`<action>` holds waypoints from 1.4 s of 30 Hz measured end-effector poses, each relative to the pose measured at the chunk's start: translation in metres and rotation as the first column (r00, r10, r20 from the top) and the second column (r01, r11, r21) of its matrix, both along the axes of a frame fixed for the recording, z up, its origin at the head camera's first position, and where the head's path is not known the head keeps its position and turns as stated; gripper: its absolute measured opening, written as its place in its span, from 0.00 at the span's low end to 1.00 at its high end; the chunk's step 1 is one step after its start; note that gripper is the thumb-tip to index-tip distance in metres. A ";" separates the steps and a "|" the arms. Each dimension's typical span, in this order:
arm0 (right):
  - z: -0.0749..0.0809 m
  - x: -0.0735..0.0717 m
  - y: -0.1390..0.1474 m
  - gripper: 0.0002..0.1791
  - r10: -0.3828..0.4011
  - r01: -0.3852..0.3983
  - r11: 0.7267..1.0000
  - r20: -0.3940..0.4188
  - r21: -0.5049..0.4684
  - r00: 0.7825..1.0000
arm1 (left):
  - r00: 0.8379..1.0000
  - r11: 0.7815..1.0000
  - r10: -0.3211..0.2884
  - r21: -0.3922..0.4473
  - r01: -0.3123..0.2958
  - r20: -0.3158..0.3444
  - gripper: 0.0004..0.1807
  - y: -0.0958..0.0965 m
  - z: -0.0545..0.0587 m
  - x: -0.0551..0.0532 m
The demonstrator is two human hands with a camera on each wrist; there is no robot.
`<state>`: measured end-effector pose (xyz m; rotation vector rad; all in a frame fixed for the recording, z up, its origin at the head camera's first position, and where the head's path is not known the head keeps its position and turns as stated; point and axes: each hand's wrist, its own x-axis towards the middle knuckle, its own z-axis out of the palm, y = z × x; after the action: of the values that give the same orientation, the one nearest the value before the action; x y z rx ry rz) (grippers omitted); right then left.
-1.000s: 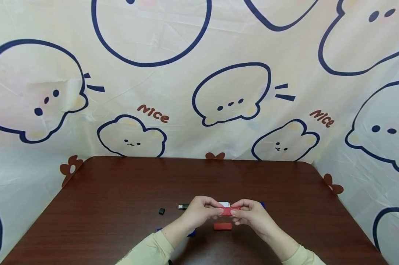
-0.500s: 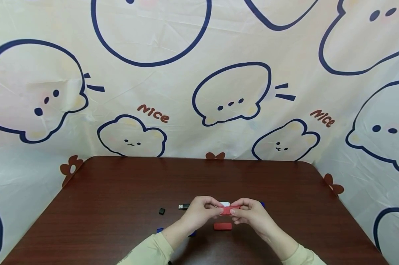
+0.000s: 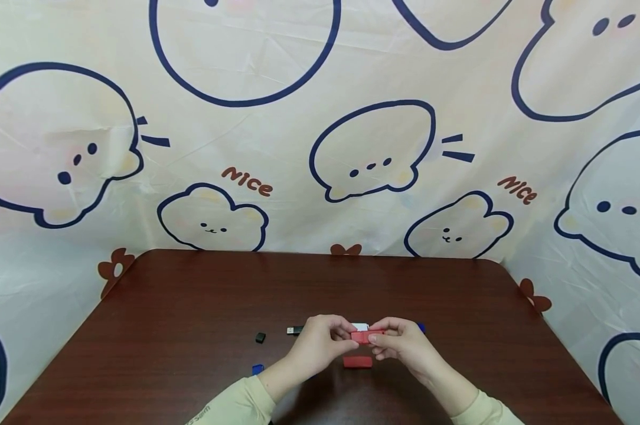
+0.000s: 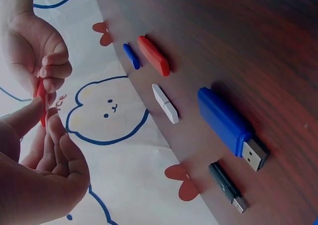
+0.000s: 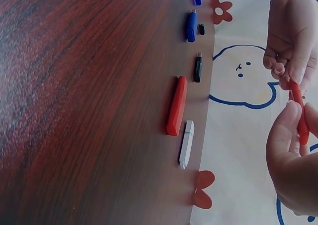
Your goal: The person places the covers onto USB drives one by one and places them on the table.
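Note:
Above the table, my left hand (image 3: 320, 342) and right hand (image 3: 405, 348) hold a capped-looking red USB stick (image 3: 361, 337) by its two ends. No metal plug shows on it. In the left wrist view my left thumb and fingertips pinch the near end of the red stick (image 4: 41, 113). The right wrist view has my right thumb and fingers round the other end of this stick (image 5: 301, 120). Below the hands lies a second red stick (image 3: 358, 362), and a white stick (image 3: 360, 326) sits just behind them.
On the brown table (image 3: 203, 295), a black USB stick (image 3: 293, 330) and small black cap (image 3: 260, 337) lie left of the hands. A blue cap (image 3: 258, 369) is by the left forearm; a blue USB stick (image 4: 223, 120) is nearby. Another blue piece (image 3: 421, 327) lies beyond the right hand.
My left thumb has slid down off the red stick's front face, so more of it shows. The left forearm shifts slightly, covering the blue stick. The right hand stays nearly still.

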<state>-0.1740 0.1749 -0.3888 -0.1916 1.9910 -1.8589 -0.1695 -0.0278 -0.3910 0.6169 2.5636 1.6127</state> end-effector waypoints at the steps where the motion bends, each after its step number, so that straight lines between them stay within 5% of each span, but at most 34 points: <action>1: 0.000 0.000 0.000 0.16 0.000 0.000 1.000 -0.001 -0.002 1.000 | 1.000 1.000 0.001 -0.003 -0.001 -0.005 0.08 0.000 0.000 0.000; 19: -0.001 0.001 0.001 0.17 -0.013 0.014 0.999 -0.013 0.033 1.000 | 0.993 1.000 -0.012 -0.015 0.010 -0.113 0.06 0.006 -0.004 0.005; 29: -0.003 0.000 0.004 0.17 -0.005 0.005 0.999 0.001 0.047 1.000 | 0.998 1.000 0.009 0.016 -0.008 -0.065 0.07 0.011 -0.007 0.007; 34: -0.007 -0.002 0.005 0.17 0.024 -0.013 0.990 -0.078 0.137 0.997 | 0.998 0.998 0.020 -0.062 -0.024 -0.059 0.05 0.015 -0.010 0.006; 37: -0.009 -0.001 0.005 0.14 0.095 -0.013 0.948 -0.242 0.319 0.966 | 0.995 0.991 0.017 -0.128 -0.029 -0.094 0.05 0.016 -0.012 0.006; 42: -0.010 0.004 0.003 0.09 0.211 0.158 0.786 -0.499 0.598 0.841 | 0.986 0.966 0.016 -0.250 -0.059 -0.169 0.04 0.021 -0.012 0.005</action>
<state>-0.1699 0.1783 -0.3986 -0.6026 2.8571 -1.0740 -0.1648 -0.0069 -0.4030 0.7084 2.8533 1.2573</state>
